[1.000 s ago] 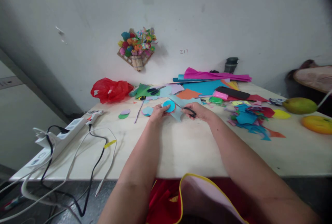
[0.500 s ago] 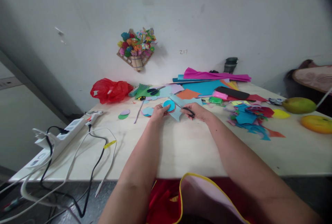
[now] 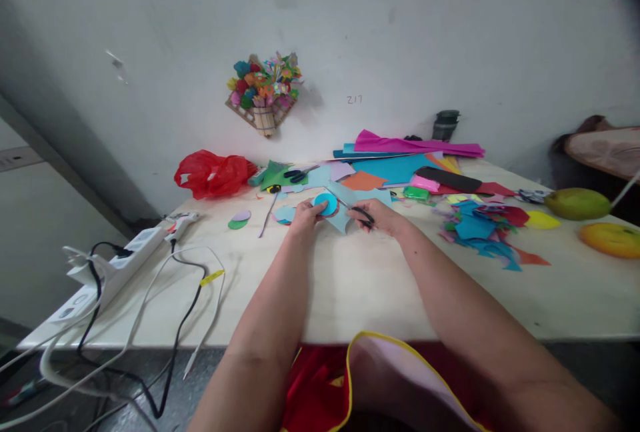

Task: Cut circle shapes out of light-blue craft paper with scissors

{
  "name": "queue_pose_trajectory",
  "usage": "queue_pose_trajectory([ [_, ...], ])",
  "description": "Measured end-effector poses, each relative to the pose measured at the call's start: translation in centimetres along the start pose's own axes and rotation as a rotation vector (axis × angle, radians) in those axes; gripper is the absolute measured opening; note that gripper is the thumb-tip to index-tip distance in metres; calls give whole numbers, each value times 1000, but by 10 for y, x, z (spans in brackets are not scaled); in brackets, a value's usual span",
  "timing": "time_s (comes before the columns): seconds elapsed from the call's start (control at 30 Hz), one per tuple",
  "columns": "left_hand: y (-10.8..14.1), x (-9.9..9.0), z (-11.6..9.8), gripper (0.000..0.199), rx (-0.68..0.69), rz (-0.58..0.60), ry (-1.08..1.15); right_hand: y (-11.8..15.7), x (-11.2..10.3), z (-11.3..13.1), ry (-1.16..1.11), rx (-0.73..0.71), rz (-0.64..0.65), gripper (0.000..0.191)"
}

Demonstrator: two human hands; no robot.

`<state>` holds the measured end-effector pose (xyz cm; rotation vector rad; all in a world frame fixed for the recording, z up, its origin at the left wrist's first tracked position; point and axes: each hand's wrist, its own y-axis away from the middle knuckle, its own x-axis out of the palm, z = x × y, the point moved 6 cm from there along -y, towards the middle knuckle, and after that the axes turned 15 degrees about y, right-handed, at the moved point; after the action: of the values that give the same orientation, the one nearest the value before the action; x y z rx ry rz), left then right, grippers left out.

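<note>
Blue round paper disc (image 3: pixel 326 203) and angular pale-blue paper sheet (image 3: pixel 341 221) are pinched in the left hand (image 3: pixel 306 216) above the cream desk (image 3: pixel 365 292); the right hand (image 3: pixel 380 215) grips black-handled metal scissors (image 3: pixel 369 220) at the sheet. Far left lies a red plastic bag (image 3: pixel 215 175).

Left hand (image 3: pixel 306 217) pinched, left forearm (image 3: pixel 273 292) toward 1 o'clock — right hand (image 3: pixel 379 217) curled, right forearm (image 3: pixel 455 292) toward 10 o'clock.
</note>
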<state>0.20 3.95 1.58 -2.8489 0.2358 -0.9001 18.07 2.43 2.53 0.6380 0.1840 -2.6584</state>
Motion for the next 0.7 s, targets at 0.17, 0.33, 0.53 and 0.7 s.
queue_pose_trajectory([
  [0.17, 3, 6, 0, 46, -18, 27, 10, 2, 0, 4, 22, 3, -8, 33],
  [0.33, 3, 7, 1, 46, -29, 40, -19, 3, -1, 4, 34, 12, -1, 31],
  [0.53, 3, 6, -1, 47, -21, 53, -41, 2, -2, 2, 57, 12, -14, 33],
  [0.7, 1, 1, 1, 43, -27, 48, -45, 3, -2, 4, 17, 14, -9, 33],
])
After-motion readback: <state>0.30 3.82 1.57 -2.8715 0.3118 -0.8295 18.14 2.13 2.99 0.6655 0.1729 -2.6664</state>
